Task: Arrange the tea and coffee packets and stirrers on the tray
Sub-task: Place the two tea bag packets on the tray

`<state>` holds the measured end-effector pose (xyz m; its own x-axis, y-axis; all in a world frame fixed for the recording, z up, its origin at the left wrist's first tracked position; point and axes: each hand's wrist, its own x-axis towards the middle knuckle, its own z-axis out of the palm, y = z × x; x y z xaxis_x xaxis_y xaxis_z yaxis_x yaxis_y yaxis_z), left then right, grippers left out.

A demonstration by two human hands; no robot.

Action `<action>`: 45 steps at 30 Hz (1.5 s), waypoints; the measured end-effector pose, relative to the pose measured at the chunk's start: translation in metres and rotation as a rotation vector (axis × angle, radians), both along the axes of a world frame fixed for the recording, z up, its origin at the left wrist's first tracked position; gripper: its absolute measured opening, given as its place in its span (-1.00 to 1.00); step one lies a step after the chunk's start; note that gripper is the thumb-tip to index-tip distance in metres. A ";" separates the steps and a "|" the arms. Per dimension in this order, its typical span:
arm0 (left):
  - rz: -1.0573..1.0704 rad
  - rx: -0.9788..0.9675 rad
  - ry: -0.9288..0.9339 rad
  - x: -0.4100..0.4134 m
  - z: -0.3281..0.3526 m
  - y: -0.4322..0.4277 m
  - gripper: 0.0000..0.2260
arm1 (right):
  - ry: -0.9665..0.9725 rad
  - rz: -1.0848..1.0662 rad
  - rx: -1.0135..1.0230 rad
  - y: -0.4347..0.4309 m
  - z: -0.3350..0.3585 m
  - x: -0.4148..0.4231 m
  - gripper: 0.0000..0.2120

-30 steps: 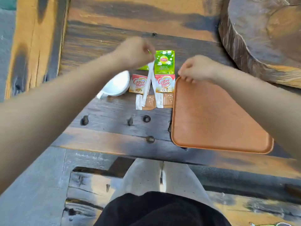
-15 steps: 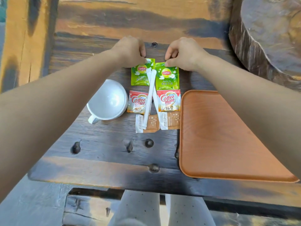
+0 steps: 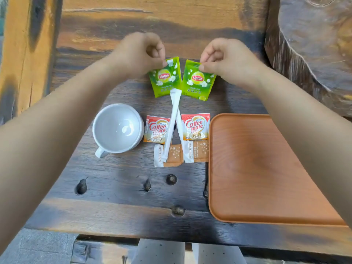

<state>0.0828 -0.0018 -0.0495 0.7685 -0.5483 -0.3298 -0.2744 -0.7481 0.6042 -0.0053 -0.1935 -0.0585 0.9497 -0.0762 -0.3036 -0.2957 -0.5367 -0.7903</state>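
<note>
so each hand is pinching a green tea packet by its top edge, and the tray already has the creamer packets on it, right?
Not quite. The head view shows the tray bare; both creamer packets lie on the table beside it. The left hand and right hand do each pinch a tea packet.

The tray [image 3: 247,168] is partly covered by the right forearm; small print on the tea packets [image 3: 197,80] is unreadable.
</note>
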 end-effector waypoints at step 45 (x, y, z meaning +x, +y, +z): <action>-0.089 0.052 -0.375 -0.233 -0.048 -0.066 -0.77 | -0.186 -0.135 -0.470 -0.013 -0.049 -0.209 -0.69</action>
